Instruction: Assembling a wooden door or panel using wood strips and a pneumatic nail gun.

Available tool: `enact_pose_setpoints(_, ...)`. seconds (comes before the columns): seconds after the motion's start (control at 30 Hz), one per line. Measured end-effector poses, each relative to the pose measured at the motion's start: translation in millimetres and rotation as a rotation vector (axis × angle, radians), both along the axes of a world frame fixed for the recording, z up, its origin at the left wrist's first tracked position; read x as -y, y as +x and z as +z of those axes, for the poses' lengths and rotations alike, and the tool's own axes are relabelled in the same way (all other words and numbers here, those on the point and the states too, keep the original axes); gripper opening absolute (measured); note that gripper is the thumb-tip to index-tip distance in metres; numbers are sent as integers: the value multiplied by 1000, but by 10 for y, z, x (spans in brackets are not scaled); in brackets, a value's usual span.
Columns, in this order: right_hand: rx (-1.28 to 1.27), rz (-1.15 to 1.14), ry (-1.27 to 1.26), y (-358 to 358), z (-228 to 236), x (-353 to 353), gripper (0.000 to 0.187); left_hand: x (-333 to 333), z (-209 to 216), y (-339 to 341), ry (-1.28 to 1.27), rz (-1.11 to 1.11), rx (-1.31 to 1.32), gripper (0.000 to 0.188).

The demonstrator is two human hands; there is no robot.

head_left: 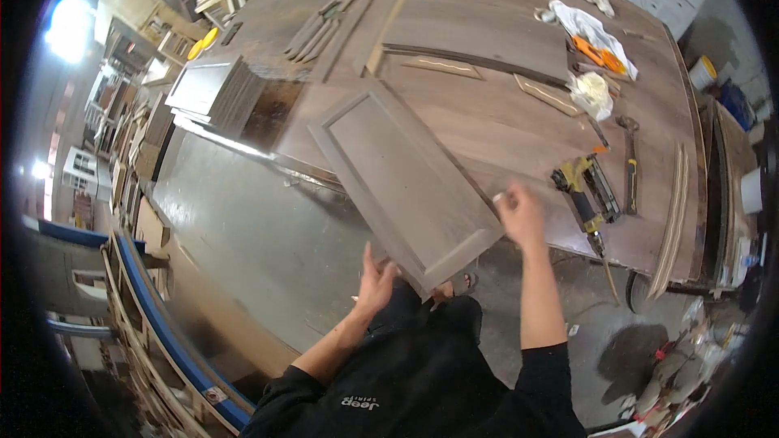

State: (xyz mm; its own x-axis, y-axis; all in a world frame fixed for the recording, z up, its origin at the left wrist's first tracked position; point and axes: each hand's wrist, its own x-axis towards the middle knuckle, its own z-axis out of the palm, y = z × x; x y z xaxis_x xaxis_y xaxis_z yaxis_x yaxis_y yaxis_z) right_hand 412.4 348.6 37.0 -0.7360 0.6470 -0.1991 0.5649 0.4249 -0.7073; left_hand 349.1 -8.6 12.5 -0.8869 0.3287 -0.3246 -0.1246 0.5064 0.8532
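A grey-brown cabinet door (406, 182) with a raised frame lies slantwise over the near edge of the worktable, its lower end jutting out in front of me. My left hand (377, 282) is beside its near left edge, fingers apart, one pointing up; whether it touches the wood is unclear. At the lower right corner of the door is my right hand (522, 215), its fingers curled together. A small white spot shows at those fingertips; I cannot make out what it is. Right of this hand, a yellow and black nail gun (586, 195) with its hose rests on the table.
A hammer (630, 158) and a wavy-lined strip (673, 219) lie at right. Further back are an orange tool (596, 54), a white cloth (580, 23) and long boards (479, 36). Stacked panels (207, 89) stand at left, with several narrow wood pieces (316, 36) beyond.
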Motion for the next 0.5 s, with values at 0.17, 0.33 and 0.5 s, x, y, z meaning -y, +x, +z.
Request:
enact_pose_setpoints(0.17, 3, -42, 186, -86, -98, 680, 39, -102, 178, 419, 310, -11, 531, 83)
enact_pose_setpoints(0.33, 28, -40, -142, 259, -137, 997, 34, 427, 217, 270, 255, -115, 608, 87)
enact_pose_setpoints(0.5, -78, -154, -964, 542, -399, 1671, 30, 1431, 202, -507, 176, -300, 736, 82)
